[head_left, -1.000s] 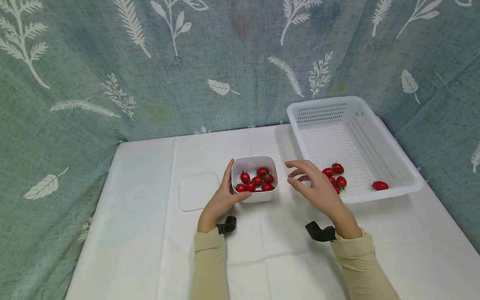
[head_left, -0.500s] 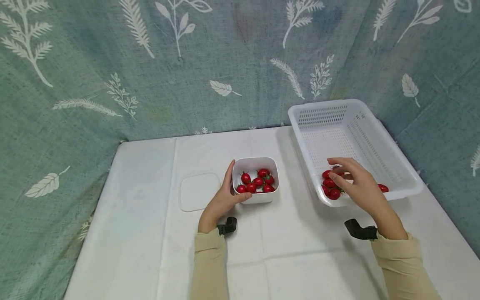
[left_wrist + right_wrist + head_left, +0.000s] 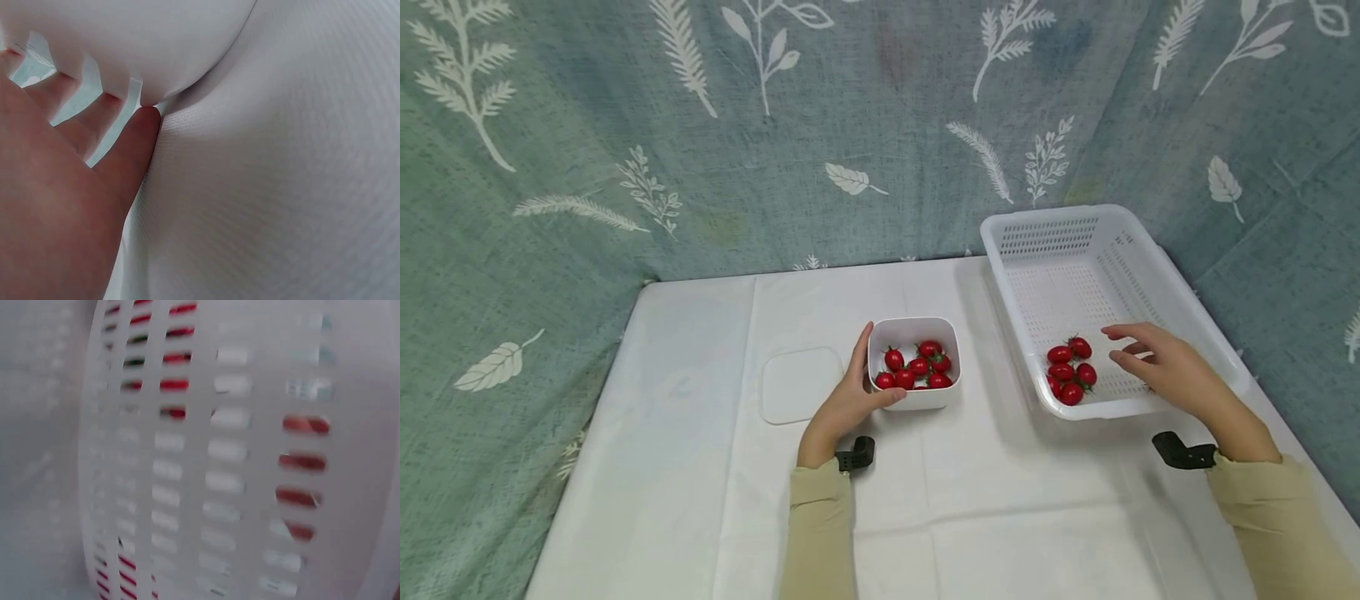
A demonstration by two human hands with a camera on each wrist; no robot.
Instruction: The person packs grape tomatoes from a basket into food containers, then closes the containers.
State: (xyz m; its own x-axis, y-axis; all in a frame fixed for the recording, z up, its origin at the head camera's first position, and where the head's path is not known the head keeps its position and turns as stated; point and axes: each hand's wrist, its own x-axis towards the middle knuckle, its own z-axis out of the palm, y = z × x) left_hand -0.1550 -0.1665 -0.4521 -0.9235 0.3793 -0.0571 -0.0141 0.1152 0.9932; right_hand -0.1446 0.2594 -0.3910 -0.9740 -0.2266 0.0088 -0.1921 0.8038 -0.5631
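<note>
In the head view my left hand [image 3: 844, 406] holds a small white square box [image 3: 916, 400], thumb at its front and fingers along its left side. Several cherry tomatoes [image 3: 918, 367] lie inside it. The left wrist view shows my fingers against the box's smooth wall [image 3: 156, 37]. My right hand [image 3: 1180, 371] hovers over the front right of a white slotted basket [image 3: 1120, 409], fingers bent loosely and holding nothing visible. To its left, several cherry tomatoes [image 3: 1061, 372] sit clustered in the basket. Through the basket's slots, the right wrist view shows red tomatoes [image 3: 175, 384] and parts of my fingers [image 3: 303, 461].
A pale, flat square lid [image 3: 801, 385] lies on the white-covered table [image 3: 685, 467], left of the box. Behind the table hangs a blue-green leaf-patterned curtain [image 3: 760, 183]. The basket stands at the table's right, near the curtain.
My right hand has moved rightward from beside the box, passing over the tomato cluster to the basket's right part. A lone tomato there is now almost hidden behind it. My left hand stays put.
</note>
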